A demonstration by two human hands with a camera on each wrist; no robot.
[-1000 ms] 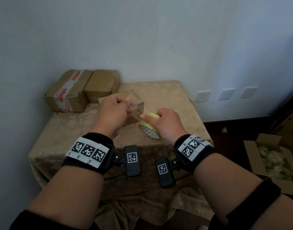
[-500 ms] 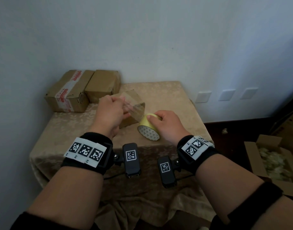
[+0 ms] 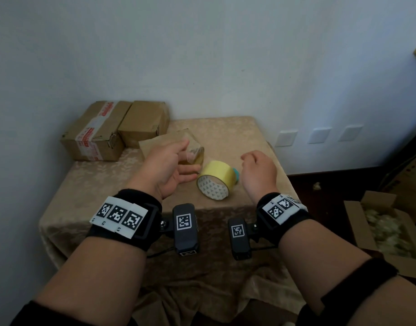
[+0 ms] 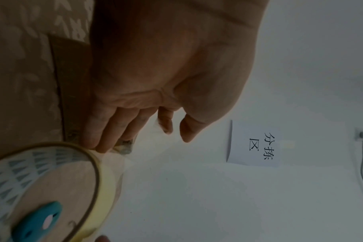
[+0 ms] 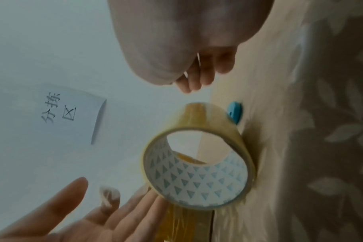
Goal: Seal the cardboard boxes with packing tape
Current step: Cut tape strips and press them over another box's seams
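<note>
Head view: two closed cardboard boxes [image 3: 115, 130] sit side by side at the far left corner of the bench [image 3: 225, 128], against the wall; the left one carries a printed strip. A third box [image 3: 164, 142] stands nearer the middle, largely hidden behind the left hand [image 3: 165, 170], whose fingers are spread and relaxed, gripping nothing, with a pulled length of clear tape [image 3: 195, 156] beside the fingertips. The tape roll [image 3: 215, 180] stands on its edge near the bench's middle, its hollow core facing the near edge, axis running near to far. A teal object [image 3: 236, 176] peeks out behind it. The right hand [image 3: 258, 172] hangs loosely curled just right of the roll, apart from it. A patterned beige cloth covers the bench; an open box of filling [image 3: 390, 234] lies on the dark floor.

Left wrist view: straight fingers [image 4: 101, 131] reach the roll's rim [image 4: 97, 163]; a paper sign [image 4: 255, 144] hangs on the pale wall.

Right wrist view: the roll rests on the cloth, free of both hands.
</note>
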